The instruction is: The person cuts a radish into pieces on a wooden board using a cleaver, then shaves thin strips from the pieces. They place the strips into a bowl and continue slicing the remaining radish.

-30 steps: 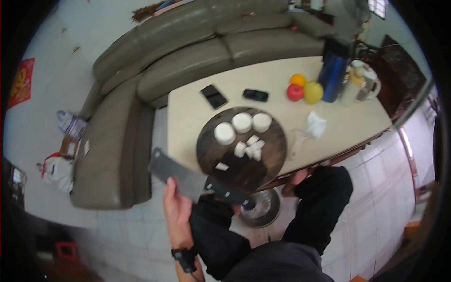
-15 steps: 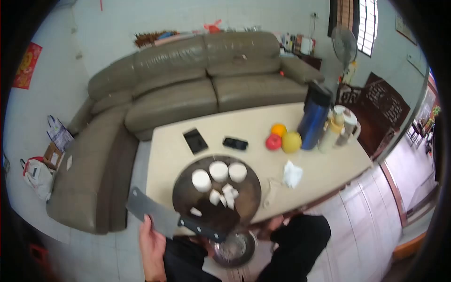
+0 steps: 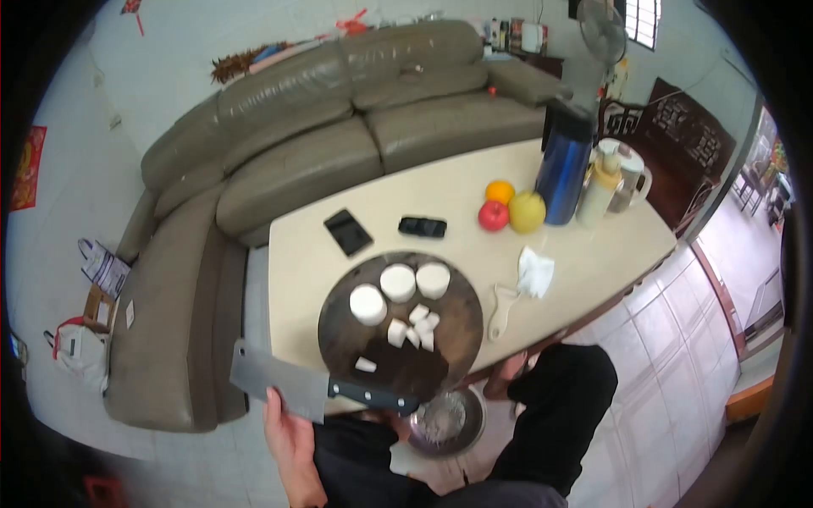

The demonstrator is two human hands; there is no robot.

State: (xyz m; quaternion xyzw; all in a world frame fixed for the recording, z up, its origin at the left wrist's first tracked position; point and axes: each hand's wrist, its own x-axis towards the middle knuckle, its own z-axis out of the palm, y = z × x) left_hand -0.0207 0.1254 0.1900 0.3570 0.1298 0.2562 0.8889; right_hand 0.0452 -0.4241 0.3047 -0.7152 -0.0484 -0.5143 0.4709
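Observation:
My left hand (image 3: 292,433) is closed on the broad grey blade of a cleaver (image 3: 278,381), its thumb lying against the metal. The cleaver's black riveted handle points right, and nobody grips it in view. It overlaps the near edge of a round dark chopping board (image 3: 461,347). On that board stand three thick white round pieces (image 3: 398,283), with several small white chunks (image 3: 396,333) in front of them. One flat white piece (image 3: 366,365) lies apart on a wet, dark patch. My right hand is out of view.
A white-handled peeler (image 3: 502,311) and crumpled tissue (image 3: 535,273) lie right of the board. Behind are a phone (image 3: 348,232), fruit (image 3: 526,212), a blue thermos (image 3: 564,165) and a jug (image 3: 633,173). Below the table edge, a metal basin (image 3: 470,427) sits between my legs.
The view has tilted down, so the table and sofa appear higher. My left hand keeps hold of the cleaver at nearly the same place by the board; the pieces on it have not visibly moved.

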